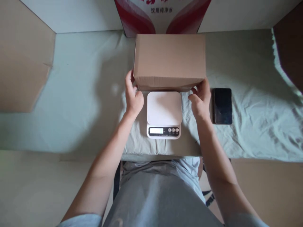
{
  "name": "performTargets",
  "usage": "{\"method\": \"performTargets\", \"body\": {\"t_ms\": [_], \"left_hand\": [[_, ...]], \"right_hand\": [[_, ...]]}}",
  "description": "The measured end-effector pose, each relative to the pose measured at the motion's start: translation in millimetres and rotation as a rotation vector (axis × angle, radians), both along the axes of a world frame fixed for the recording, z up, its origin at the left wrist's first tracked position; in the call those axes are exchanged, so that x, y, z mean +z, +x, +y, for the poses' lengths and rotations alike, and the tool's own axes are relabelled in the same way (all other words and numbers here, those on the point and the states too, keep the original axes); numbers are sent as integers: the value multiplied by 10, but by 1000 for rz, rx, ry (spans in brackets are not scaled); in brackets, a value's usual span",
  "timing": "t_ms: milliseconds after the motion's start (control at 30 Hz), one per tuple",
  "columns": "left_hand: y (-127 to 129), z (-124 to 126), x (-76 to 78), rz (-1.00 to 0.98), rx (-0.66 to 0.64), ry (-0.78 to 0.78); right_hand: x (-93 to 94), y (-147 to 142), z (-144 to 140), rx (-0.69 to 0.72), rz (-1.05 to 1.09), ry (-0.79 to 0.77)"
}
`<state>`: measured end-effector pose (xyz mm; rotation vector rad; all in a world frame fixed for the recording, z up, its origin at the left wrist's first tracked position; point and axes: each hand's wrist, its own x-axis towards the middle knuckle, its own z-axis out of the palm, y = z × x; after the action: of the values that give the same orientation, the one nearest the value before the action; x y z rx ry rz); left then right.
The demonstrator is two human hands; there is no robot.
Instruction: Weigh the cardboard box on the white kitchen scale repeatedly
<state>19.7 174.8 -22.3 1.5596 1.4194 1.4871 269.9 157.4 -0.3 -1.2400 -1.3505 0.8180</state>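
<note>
Now both hands, left hand (133, 98) and right hand (200, 102), hold cardboard box (169, 60) lengthwise left-to-right.

Makeshift home packing station
Wrinkled green cloth (248, 126) over the table; drinking-water carton (163, 15) at twelve o'clock, cardboard sheets (23, 63) at nine

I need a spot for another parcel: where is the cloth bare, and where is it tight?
Bare: left of the left hand, and right of the phone. Tight: the centre, where both hands grip the cardboard box behind the scale, right hand beside the phone.
</note>
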Motion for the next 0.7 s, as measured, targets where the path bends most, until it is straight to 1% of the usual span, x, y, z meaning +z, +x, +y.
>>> {"method": "performTargets", "body": {"t_ms": [67,167,267,367,467,567,700], "left_hand": [[-5,-25,-6,-3,22,-10],[-33,-75,-52,6,71,-63],[-82,-119,-164,23,110,-111],[-119,-137,-281,25,142,-103],[-123,-137,-335,37,161,-71],[-108,-142,-331,59,162,-52],[-96,-156,-319,88,162,-52]], "right_hand": [[-70,35,11,-23,-13,9],[-213,111,32,-68,-59,-31],[-374,180,47,-85,-80,-20],[-487,213,47,-97,-83,32],[-499,207,21,-128,-113,29],[-448,182,-14,-147,-168,6],[-416,161,-34,-156,-190,15]]}}
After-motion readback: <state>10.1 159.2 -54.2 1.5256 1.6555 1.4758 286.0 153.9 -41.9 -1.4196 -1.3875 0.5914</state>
